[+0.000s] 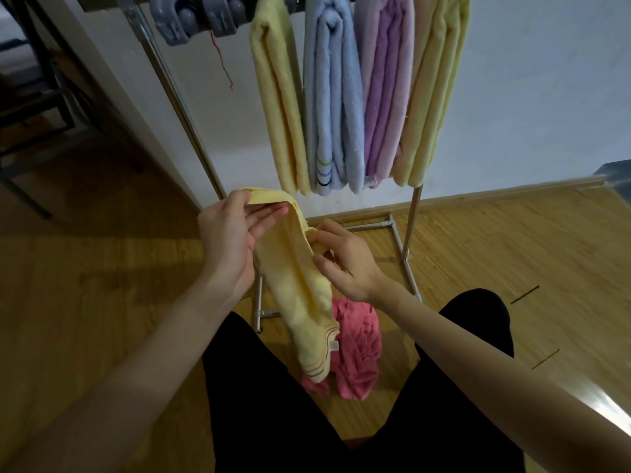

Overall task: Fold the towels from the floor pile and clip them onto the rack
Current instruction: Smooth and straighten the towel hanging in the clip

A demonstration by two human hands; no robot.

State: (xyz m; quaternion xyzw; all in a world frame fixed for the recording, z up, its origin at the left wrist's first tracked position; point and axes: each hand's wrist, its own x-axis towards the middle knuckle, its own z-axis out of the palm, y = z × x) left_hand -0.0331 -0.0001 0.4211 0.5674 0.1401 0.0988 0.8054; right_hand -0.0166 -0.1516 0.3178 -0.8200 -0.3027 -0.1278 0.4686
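Observation:
A pale yellow towel (300, 302) hangs lengthwise in front of me, its striped end down near my knees. My left hand (232, 233) holds its top edge, thumb over the fold and fingers flat beneath it. My right hand (345, 261) pinches the towel's right edge a little lower. A pink towel (358, 356) lies crumpled on the floor between my legs. On the rack (177, 97) hang several folded towels: yellow (276, 107), blue (334, 107), purple (386, 97) and another yellow (430, 97).
Grey clips (191, 18) sit on the rack's top bar at the left. The rack's metal base tubes (406, 257) run along the wooden floor below my hands. A white wall stands behind, and dark furniture legs (30, 114) show at far left.

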